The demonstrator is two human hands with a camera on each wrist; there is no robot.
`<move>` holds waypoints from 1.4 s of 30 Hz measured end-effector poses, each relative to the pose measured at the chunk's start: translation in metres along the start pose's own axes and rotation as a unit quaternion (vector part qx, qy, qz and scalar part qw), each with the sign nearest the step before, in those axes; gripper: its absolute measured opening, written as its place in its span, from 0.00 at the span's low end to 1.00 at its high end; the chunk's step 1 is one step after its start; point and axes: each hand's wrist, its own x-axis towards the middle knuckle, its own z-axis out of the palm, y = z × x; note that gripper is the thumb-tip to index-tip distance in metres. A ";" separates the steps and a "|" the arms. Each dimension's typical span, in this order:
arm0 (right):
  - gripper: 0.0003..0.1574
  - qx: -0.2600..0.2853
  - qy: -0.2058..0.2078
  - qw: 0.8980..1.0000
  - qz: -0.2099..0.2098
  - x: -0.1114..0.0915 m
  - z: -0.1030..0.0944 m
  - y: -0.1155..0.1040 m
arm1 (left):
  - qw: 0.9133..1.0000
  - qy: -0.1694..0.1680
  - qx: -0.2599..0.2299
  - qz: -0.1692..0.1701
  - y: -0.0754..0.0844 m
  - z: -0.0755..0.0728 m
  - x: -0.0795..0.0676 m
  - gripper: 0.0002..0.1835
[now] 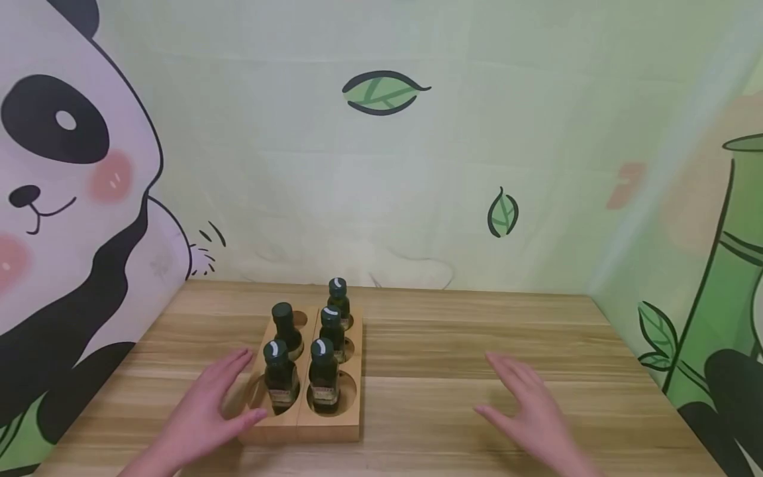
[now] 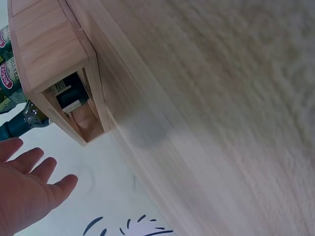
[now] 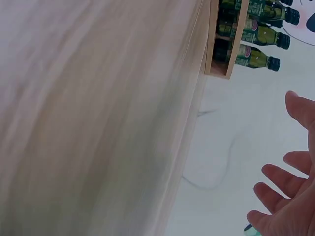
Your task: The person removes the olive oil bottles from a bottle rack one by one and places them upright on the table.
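Note:
A light wooden rack (image 1: pixel 328 434) with two rows of round holes stands left of centre on the table. Several small dark green bottles with dark caps stand in it, among them a front left bottle (image 1: pixel 280 381) and a front right bottle (image 1: pixel 324 381). The hole (image 1: pixel 300 319) at the back left shows no bottle. My left hand (image 1: pixel 203 411) is beside the rack's left side, thumb and fingers spread, holding nothing; whether it touches the wood I cannot tell. Well right of the rack, my right hand (image 1: pixel 527 411) hovers with extended fingers and nothing in it.
The wood-grain table (image 1: pixel 453 331) reaches back to a pale green cloth backdrop (image 1: pixel 417 199) printed with leaves. A printed panda (image 1: pixel 71 199) covers the left side, and printed bamboo (image 1: pixel 715 318) the right. In the right wrist view, the rack's open side (image 3: pixel 224 69) shows bottles inside.

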 end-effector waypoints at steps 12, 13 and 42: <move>0.44 0.080 -0.004 0.994 0.072 0.005 0.019 -0.017 | 0.999 0.003 -0.039 0.029 -0.009 0.004 -0.002 0.44; 0.44 0.083 -0.003 0.994 0.070 0.005 0.020 -0.018 | 0.999 0.002 -0.040 0.032 -0.010 0.005 -0.002 0.44; 0.42 0.172 -0.041 0.981 0.084 0.027 0.060 -0.063 | 0.998 -0.028 -0.017 0.048 -0.021 0.018 -0.005 0.43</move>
